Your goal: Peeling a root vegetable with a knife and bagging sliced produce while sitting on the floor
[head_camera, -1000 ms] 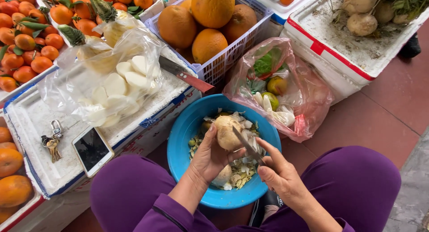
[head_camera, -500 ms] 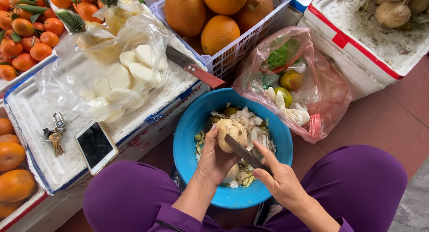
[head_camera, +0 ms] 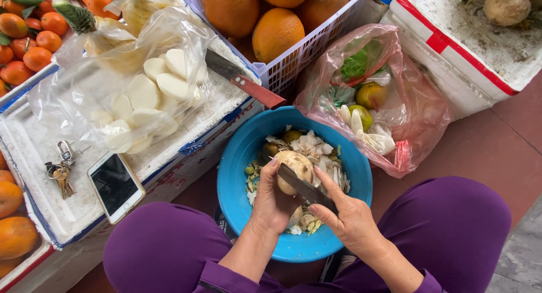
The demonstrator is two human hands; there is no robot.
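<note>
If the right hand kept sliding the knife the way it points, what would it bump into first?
The right hand aims the knife up-left, so it likely meets the pale round root first, held by the left hand over the blue bowl. The blade already touches it.

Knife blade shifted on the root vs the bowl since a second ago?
Cannot tell: the knife lies across the pale root over the blue bowl throughout, and the camera itself moved.
</note>
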